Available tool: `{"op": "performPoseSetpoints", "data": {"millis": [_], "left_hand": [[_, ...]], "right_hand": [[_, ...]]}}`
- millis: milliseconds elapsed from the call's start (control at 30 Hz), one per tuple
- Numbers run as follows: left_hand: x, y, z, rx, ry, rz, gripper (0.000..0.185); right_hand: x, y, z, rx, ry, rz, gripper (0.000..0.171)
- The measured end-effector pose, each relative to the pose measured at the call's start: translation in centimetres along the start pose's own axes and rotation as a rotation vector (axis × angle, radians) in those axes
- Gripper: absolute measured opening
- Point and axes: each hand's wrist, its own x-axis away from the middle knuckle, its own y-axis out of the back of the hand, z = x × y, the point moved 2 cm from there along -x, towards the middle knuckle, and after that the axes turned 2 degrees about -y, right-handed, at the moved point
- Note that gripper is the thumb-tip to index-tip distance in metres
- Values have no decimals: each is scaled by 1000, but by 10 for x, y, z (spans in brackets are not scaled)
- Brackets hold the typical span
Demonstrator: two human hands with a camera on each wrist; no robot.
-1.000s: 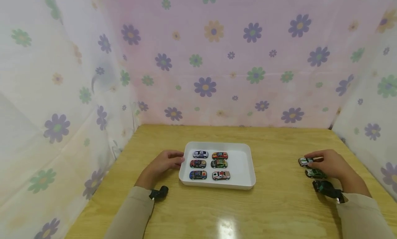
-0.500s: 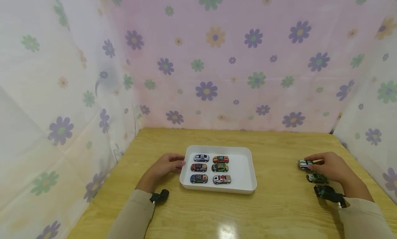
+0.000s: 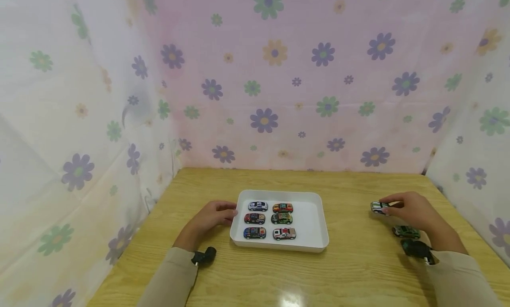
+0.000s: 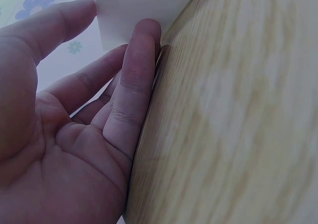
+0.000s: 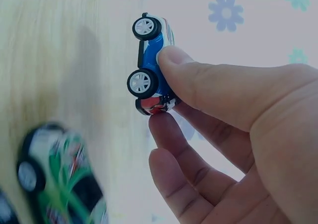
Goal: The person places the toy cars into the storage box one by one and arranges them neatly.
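Note:
In the head view, my left hand (image 3: 212, 218) rests against the left side of a shallow white tray (image 3: 311, 223); the left wrist view shows its fingertips at the tray's outer wall (image 4: 134, 10), fingers fairly straight. Inside the tray, several toy cars stand in two columns, among them a red-and-yellow one (image 3: 283, 208) and a white-and-red one (image 3: 284, 233). My right hand (image 3: 414, 212) pinches a white toy car with blue sides (image 5: 156, 65) between thumb and fingers. The right wrist view shows its wheels off the tabletop, over a shadow. Nearer me is a green toy car (image 3: 406, 231) on the table.
The wooden table (image 3: 354, 271) spans the area under both hands. Flower-printed cloth (image 3: 295, 94) hangs at the back and along both sides. Black wrist cameras, one on each arm (image 3: 205, 256), sit low over the table. The tray's right part is bare.
My right hand has lifted the white toy car and carried it a little left, away from the green one. The left hand stays at the tray. The head view has tilted slightly.

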Motion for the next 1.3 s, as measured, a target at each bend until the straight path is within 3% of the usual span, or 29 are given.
{"op": "performPoseSetpoints", "data": {"millis": [933,1300], "left_hand": [[2,0,-1,-20,1,-9,52],[0,-1,-1,-21,10,-8,50]], "right_hand": [[-36,-17,61,-84,92,58,33],[-46,-26,82,-115,110,37,32]]}}
